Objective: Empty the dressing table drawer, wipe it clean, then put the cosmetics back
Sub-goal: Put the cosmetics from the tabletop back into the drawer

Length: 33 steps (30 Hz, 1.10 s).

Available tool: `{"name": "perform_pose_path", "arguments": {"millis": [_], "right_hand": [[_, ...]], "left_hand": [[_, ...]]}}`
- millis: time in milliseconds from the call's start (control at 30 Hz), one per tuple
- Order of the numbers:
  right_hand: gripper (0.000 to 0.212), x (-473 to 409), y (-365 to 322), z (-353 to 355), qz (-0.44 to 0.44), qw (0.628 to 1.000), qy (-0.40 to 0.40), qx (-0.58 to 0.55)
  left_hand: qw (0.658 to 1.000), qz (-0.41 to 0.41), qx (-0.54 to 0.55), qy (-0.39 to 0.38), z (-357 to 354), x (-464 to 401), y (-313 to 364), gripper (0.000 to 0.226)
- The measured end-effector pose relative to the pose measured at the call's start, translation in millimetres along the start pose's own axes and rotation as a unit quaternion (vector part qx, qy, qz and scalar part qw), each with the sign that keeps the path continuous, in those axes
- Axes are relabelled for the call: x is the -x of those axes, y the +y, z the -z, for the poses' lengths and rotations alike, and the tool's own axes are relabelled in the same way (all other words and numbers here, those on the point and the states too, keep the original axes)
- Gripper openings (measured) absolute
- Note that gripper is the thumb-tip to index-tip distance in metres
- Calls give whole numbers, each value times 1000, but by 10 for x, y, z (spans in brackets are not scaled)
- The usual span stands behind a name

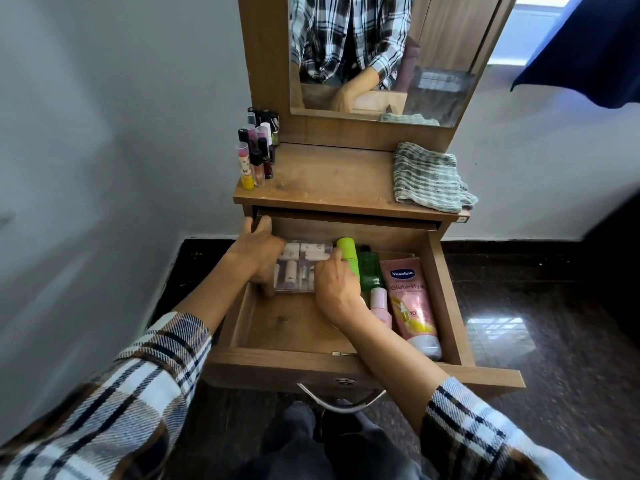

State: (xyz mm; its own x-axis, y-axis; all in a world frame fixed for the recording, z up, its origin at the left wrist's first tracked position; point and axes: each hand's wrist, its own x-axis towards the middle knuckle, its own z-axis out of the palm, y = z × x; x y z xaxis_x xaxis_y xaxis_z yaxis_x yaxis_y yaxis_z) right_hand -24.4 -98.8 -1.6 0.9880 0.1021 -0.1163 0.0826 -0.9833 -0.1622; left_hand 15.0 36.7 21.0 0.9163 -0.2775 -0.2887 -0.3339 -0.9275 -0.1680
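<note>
Both hands reach into the open wooden drawer (446, 292) and hold a clear plastic box of small white and pink cosmetic containers (299, 268) between them: the left hand (258, 258) grips the box at its 9 o'clock side with fingers curled round the edge, and the right hand (334, 282) clasps it at the 3 o'clock side, fingers bent over the rim. The box sits in the far left part of the drawer, at about 11 o'clock from the drawer's middle. At 3 o'clock from the right hand lie four more items side by side: one lime-green cylindrical bottle (348, 254) touching the right fingers, one translucent green bottle (370, 268), one small pale pink bottle (380, 304) and one pink Vaseline lotion tube (412, 303) along the right drawer wall. The near left floor of the drawer is bare wood. Above the drawer, the brown wooden counter (329, 181) carries a cluster of lipstick and gloss tubes (258, 150) at its 9 o'clock corner, too crowded to count exactly, and one folded green-and-white striped cloth (429, 178) at 3 o'clock. A mirror (381, 57) stands at 12 o'clock. The walls are pale, the floor dark polished stone (536, 323), and a dark blue curtain (588, 46) hangs at 1 o'clock.
</note>
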Motion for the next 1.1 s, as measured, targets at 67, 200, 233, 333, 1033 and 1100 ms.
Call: {"name": "perform_pose_path", "arguments": {"millis": [67, 200, 233, 333, 1033, 1100], "right_hand": [[36, 12, 1, 6, 1, 1000, 2, -1], [35, 22, 21, 32, 5, 1000, 5, -2], [35, 27, 22, 43, 6, 1000, 5, -5], [33, 23, 55, 81, 1, 1000, -8, -24], [35, -119, 300, 134, -135, 979, 22, -151], [33, -117, 293, 123, -136, 979, 25, -148]], "left_hand": [[1000, 2, 0, -3, 16, 31, 12, 70], [1000, 3, 8, 5, 33, 59, 29, 57], [1000, 5, 16, 10, 32, 61, 30, 52], [999, 10, 48, 17, 32, 66, 36, 41], [996, 43, 81, 12, -138, -90, -37, 36], [996, 44, 82, 11, -129, -81, -34, 33]]}}
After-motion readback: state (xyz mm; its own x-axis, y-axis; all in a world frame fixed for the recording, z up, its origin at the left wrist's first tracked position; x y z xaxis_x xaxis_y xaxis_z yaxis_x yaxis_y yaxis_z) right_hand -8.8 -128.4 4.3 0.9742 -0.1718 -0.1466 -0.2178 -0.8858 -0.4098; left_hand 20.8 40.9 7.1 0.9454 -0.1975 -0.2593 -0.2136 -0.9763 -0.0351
